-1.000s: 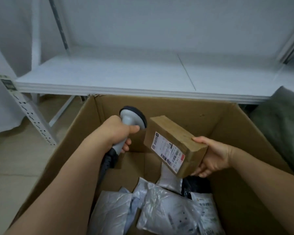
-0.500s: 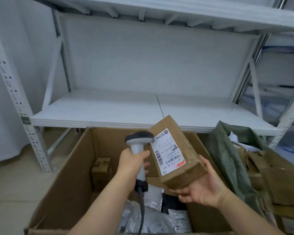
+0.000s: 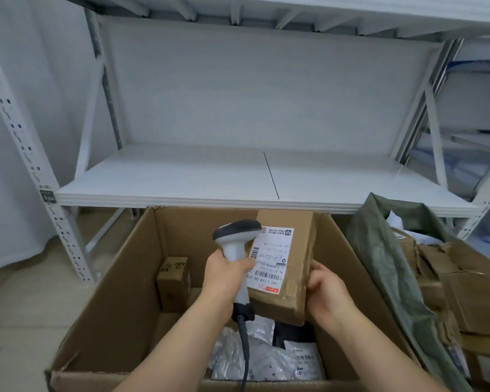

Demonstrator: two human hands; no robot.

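Observation:
My left hand (image 3: 224, 274) grips the handle of a grey barcode scanner (image 3: 235, 239), whose dark head points right and whose cable hangs down. My right hand (image 3: 323, 290) holds a brown cardboard parcel (image 3: 292, 258) by its right lower edge, above the large open carton (image 3: 119, 281). The parcel's white shipping label (image 3: 270, 258) faces me, partly covered by the scanner. Scanner and parcel touch or nearly touch.
Inside the carton lie several grey plastic mailers (image 3: 269, 360) and a small brown box (image 3: 173, 278) stands at its left wall. A white metal shelf (image 3: 181, 176) stands behind. To the right, a green sack (image 3: 385, 267) holds more cardboard boxes (image 3: 464, 284).
The view has tilted up from the carton to the shelf. My right hand has turned the parcel more upright and raised it; the scanner now lies across the label's left side.

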